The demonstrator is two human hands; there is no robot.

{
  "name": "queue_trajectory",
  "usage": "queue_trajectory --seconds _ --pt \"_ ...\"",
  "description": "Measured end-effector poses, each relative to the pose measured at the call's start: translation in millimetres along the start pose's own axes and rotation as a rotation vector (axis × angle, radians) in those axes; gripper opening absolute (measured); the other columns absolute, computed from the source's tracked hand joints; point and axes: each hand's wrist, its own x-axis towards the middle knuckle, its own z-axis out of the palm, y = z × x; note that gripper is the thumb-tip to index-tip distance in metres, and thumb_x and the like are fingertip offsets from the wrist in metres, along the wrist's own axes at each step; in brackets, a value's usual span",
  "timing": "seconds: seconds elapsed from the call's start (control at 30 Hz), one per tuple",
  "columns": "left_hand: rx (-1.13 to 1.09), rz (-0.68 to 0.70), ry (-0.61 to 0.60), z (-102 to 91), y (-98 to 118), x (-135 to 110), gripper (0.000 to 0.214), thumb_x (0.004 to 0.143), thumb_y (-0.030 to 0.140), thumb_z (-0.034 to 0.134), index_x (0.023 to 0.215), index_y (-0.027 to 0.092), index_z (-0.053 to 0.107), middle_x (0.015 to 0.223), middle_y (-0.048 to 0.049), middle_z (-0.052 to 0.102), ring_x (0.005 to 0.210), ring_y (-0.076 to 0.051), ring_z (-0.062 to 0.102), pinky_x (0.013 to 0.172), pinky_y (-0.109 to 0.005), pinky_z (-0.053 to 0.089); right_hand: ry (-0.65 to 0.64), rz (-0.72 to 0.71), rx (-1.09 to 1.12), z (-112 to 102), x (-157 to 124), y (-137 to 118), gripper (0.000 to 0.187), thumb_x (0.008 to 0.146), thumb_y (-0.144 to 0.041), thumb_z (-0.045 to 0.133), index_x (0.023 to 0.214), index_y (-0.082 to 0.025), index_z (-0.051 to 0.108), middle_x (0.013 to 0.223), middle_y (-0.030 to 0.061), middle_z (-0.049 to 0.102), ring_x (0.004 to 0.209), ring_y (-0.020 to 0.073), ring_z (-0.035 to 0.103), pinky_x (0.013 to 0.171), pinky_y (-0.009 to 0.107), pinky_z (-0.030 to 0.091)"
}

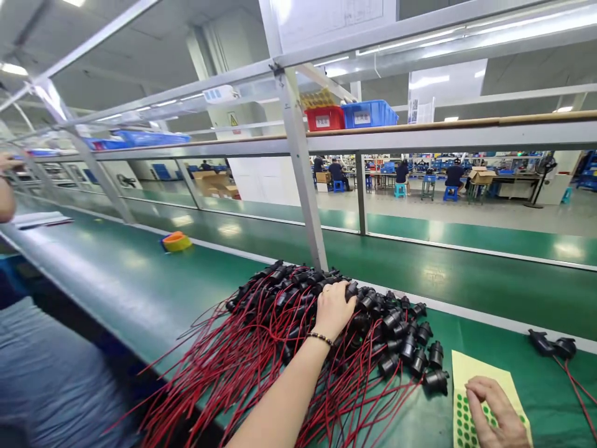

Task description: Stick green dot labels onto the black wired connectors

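Observation:
My left hand (332, 310), with a beaded bracelet at its wrist, reaches into a large heap of black cylindrical parts with red wires (280, 298). Its fingers close around one black cylindrical part (351, 290) at the top of the heap. To the right, my right hand (498, 412) is over a pale yellow sheet of round green stickers (482, 367). Its thumb and forefinger come together in a pinch above the sheet; whatever is between them is too small to make out.
Two more black parts (550, 343) lie at the far right. Rolls of coloured tape (176, 241) sit farther left on the green bench (116, 249). A metal post (303, 162) rises behind the heap. Another person's arm (5, 193) shows at the left edge.

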Motion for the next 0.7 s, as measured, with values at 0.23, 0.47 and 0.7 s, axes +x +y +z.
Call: queue_trajectory --seconds 0.23,0.47,0.7 --pt "0.065 0.003 0.025 8.7 5 1 0.034 0.084 0.023 0.058 0.116 0.013 0.059 0.117 -0.0163 0.061 0.116 -0.035 0.049 0.101 -0.05 0.038 -0.054 0.081 0.051 5 -2 9 0.007 0.09 -0.024 0.059 0.09 -0.024 0.066 0.087 0.0038 0.07 0.077 0.0171 0.072 0.062 0.019 0.058" --pt "-0.179 0.207 0.03 -6.3 57 -57 0.033 0.088 0.021 0.051 0.12 0.014 0.056 0.128 -0.0149 0.055 0.129 -0.03 0.043 0.111 -0.046 0.034 0.03 0.297 0.136 6 7 -12 0.014 0.093 -0.027 0.053 0.086 -0.023 0.065 0.086 0.0049 0.067 0.08 0.0184 0.068 0.067 0.026 0.055" --pt "-0.588 0.669 -0.423 28.8 124 -142 0.039 0.076 0.013 0.062 0.114 0.019 0.06 0.122 -0.011 0.06 0.125 -0.031 0.046 0.113 -0.05 0.034 -0.013 0.409 -0.033 -33 24 3 0.021 0.096 -0.033 0.049 0.088 -0.021 0.064 0.09 0.0054 0.066 0.084 0.0185 0.065 0.071 0.027 0.054"
